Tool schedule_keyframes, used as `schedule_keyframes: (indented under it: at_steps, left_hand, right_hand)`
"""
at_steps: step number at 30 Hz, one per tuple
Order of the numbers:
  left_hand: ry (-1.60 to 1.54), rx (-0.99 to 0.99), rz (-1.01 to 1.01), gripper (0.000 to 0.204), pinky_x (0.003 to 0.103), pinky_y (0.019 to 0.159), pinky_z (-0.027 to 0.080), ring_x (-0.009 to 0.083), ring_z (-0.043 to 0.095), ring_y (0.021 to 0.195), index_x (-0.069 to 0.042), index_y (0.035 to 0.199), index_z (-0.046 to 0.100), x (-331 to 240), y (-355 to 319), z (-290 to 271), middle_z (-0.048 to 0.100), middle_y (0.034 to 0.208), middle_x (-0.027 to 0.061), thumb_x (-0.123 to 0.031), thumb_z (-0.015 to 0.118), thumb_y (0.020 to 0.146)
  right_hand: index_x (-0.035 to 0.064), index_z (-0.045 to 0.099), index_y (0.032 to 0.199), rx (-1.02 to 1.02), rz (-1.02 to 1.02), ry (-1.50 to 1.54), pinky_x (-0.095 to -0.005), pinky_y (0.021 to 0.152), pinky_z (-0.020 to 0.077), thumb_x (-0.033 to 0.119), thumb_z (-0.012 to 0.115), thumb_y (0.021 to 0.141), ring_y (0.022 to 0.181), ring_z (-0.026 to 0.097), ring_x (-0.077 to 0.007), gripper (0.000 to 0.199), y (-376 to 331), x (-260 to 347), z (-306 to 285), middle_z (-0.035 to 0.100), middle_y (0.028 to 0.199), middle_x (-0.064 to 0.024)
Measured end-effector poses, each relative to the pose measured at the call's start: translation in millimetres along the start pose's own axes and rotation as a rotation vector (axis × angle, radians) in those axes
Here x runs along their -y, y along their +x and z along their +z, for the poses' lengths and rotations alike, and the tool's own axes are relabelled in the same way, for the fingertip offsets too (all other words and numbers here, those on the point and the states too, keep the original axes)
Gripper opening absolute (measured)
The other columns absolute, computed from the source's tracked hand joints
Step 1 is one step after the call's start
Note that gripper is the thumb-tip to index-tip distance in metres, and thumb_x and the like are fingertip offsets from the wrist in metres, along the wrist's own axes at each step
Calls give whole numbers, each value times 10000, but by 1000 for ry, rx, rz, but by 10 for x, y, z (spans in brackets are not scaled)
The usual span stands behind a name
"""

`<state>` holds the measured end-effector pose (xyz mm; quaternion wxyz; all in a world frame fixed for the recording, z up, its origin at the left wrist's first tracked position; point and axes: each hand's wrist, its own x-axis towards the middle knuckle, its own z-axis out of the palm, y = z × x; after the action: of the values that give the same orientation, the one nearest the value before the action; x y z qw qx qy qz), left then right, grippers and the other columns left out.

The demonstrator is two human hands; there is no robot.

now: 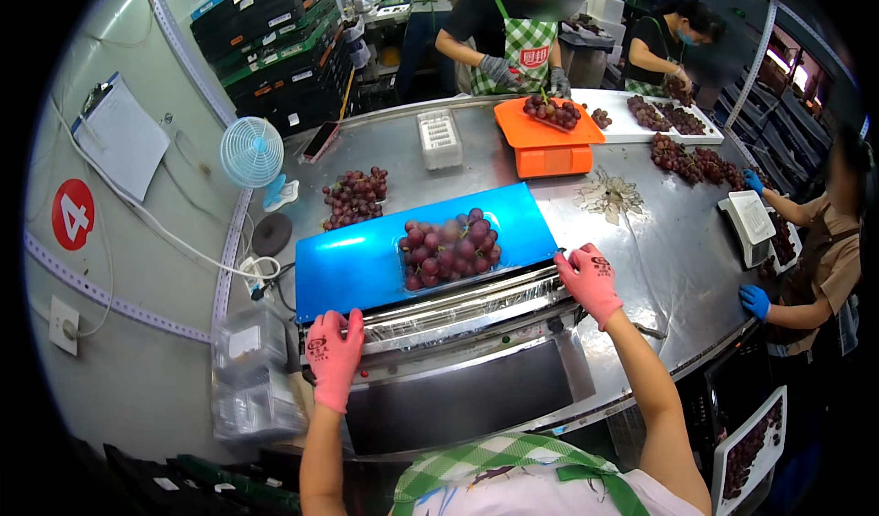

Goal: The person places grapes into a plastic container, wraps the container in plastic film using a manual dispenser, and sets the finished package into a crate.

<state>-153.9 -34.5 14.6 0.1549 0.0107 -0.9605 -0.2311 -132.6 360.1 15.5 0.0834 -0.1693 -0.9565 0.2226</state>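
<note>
My two hands wear pink gloves and are at opposite ends of a film wrapping machine point(439, 333). My left hand point(334, 356) pinches the clear plastic film point(458, 307) at its left end. The fingers of my right hand point(591, 281) are closed on the film's right end, beside the blue plate's corner. Between them the film lies in a shiny, wrinkled strip. Just beyond, a clear tray of red grapes point(449, 249) rests on the blue plate point(352, 264). A dark flat panel point(458, 401) is on the near side.
Loose grapes point(355, 197) lie behind the plate, near a small fan point(253, 152). An orange scale point(553, 154) bears grapes, and stacked clear trays point(439, 141) stand left of it. Co-workers handle grapes at the far side and right. Plastic boxes point(256, 397) are stacked at left.
</note>
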Motion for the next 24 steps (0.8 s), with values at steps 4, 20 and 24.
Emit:
schedule_keyframes:
  at_steps: [4,20,24]
  left_hand:
    - [279,-158,97,503,413,623,403,284,527,693,-77,507,567,9,-188,138,523,681,97,-503,602,771]
    - [-78,-60,-157,258,393,732,396,228,544,750,-105,624,668,-19,-244,365,581,785,68,-346,680,714]
    - [-703,89,-441,226,278,521,450,129,515,601,-14,676,619,-137,-216,-86,527,668,28,-206,689,771]
  right_hand:
    - [60,621,662,-14,-46,-162,-395,732,437,452,564,802,850,546,-284,420,-192,-77,180,552,907,-122]
    - [122,690,708,-11,-16,-33,-404,831,336,387,631,751,1026,433,-273,275,-217,37,332,517,1057,-84]
    - [43,667,814,383,219,868,-276,725,403,284,624,817,798,532,-146,245,15,-509,246,616,909,-47]
